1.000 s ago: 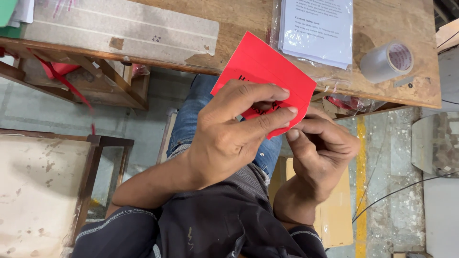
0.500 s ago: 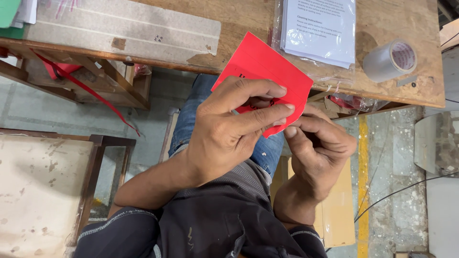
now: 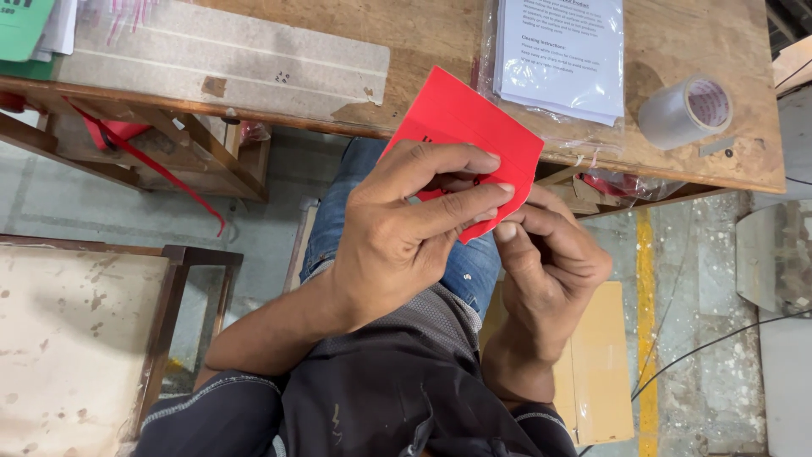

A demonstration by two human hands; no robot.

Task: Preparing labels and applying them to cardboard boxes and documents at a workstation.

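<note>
1. A single red card (image 3: 461,127) is held up in front of the person, just off the near edge of the wooden tabletop (image 3: 423,34). It sits like a tilted diamond: its upper corner points away toward the tabletop, and its long axis runs from upper left down to lower right.
2. The left hand (image 3: 397,237) covers the lower part of the card, its fingers (image 3: 457,203) stretched long across the red face and pressing it from the near side.
3. The right hand (image 3: 550,262) is curled just beside it on the right, its fingers (image 3: 507,230) pinched together at the card's lower edge, touching the left fingertips.
4. Between them the two hands hide the lower half of the card; what the pinch catches there I cannot make out.
5. On the tabletop: one clear bag of white printed sheets (image 3: 560,51) right behind the card, one roll of clear tape (image 3: 685,110) to the far right, one long grey strip (image 3: 220,55) to the left, and a green sheet (image 3: 21,25) at the far left corner.
6. Under the tabletop, a red ribbon (image 3: 161,169) hangs among the wooden struts.
7. Below the hands are blue jeans (image 3: 461,271), a brown cardboard piece (image 3: 600,372) on the floor, and a stained wooden stool (image 3: 76,338) at the left.
</note>
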